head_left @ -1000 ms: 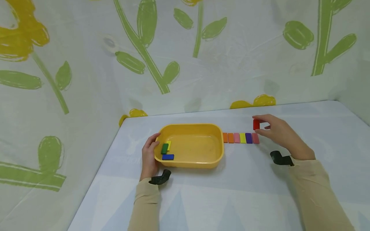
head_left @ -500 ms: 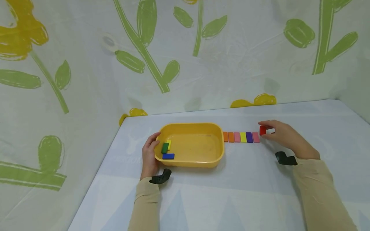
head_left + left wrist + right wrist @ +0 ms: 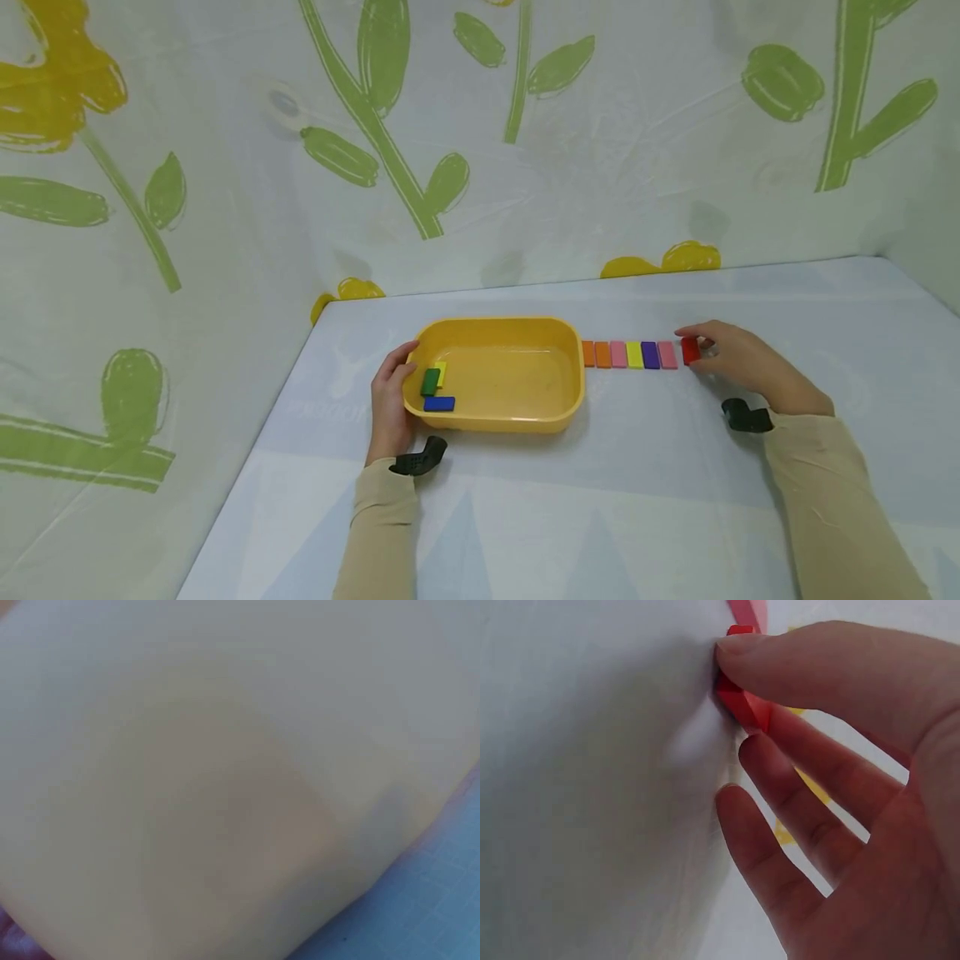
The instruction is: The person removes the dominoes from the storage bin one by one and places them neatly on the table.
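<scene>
A yellow tub (image 3: 540,417) sits on the pale table; a green block (image 3: 430,381), a yellow block (image 3: 441,373) and a blue block (image 3: 438,403) lie at its left end. My left hand (image 3: 390,398) grips the tub's left rim; the left wrist view is filled by the blurred tub wall (image 3: 225,787). Right of the tub runs a row of coloured blocks (image 3: 628,354) lying flat. My right hand (image 3: 731,360) pinches a red block (image 3: 691,350) (image 3: 742,701) at the row's right end, low on the table.
Flower-printed cloth walls (image 3: 480,142) close in the back and left. The table's (image 3: 600,517) front part and right side lie bare. Black wrist mounts (image 3: 420,458) sit on both sleeves.
My right hand has carried the red block down and right, from above the row to the table at its right end. The left hand has stayed on the tub.
</scene>
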